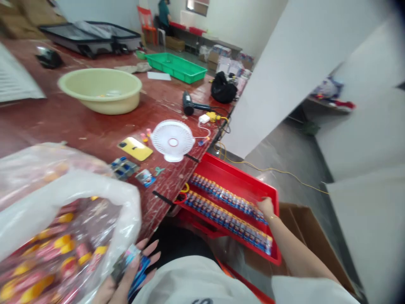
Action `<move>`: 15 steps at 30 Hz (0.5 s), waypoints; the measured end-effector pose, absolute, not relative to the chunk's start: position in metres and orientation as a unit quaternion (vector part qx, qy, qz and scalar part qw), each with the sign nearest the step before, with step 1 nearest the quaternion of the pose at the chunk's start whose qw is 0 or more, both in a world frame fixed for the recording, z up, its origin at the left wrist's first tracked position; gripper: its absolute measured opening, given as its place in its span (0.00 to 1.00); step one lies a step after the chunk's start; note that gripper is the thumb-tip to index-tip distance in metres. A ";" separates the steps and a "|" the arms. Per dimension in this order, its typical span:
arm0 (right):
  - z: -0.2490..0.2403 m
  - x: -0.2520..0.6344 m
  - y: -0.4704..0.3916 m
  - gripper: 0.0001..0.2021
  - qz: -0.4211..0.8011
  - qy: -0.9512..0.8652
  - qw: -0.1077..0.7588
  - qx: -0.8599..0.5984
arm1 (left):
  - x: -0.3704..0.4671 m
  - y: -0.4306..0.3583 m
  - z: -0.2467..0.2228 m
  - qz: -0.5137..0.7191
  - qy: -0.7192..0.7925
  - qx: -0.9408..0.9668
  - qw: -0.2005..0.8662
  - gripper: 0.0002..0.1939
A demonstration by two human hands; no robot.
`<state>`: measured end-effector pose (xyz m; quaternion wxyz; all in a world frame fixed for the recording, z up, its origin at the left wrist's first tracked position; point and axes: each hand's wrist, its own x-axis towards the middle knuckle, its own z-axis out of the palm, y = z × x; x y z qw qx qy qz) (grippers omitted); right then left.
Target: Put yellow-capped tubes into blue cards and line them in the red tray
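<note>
My left hand (126,274) is at the bottom, holding several small blue printed cards (139,270) between thumb and fingers. Beside it a clear plastic bag (126,211) lies open, with many pink-and-yellow small tubes (65,245) inside. My right hand (266,207) reaches into a red tray (234,171) at the far end of a row of small blue-and-yellow packets (226,195). Its fingers are bent close together and blurred; whatever they grip is hidden. A second row of packets (221,215) runs along the tray's near side.
On the red table (104,131) are a white fan (173,139), yellow phone (135,148), hair dryer (190,104), cream basin (101,90) and green tray (177,67). A cardboard box (310,236) stands beyond the red tray. A yellow cord (272,169) crosses the floor. Another person (163,14) is far back.
</note>
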<state>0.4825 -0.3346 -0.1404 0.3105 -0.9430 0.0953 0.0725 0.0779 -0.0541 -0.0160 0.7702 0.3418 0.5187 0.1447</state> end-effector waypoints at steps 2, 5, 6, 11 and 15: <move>-0.124 0.473 -0.308 0.13 0.045 0.022 0.326 -0.944 | 0.073 -0.052 -0.006 0.182 0.531 0.363 0.743 0.27; -0.101 0.436 -0.234 0.10 0.019 -0.180 0.391 -0.902 | 0.065 -0.045 0.004 0.267 0.549 0.367 0.702 0.20; -0.092 0.414 -0.204 0.08 0.011 -0.281 0.419 -0.863 | 0.061 -0.042 0.006 0.293 0.558 0.357 0.690 0.19; -0.043 0.260 -0.060 0.08 0.134 -0.678 0.451 -0.564 | 0.030 -0.034 0.010 0.375 0.584 0.305 0.652 0.18; -0.037 0.164 0.029 0.11 0.262 -0.732 0.392 -0.492 | 0.004 -0.032 0.009 0.413 0.585 0.272 0.642 0.18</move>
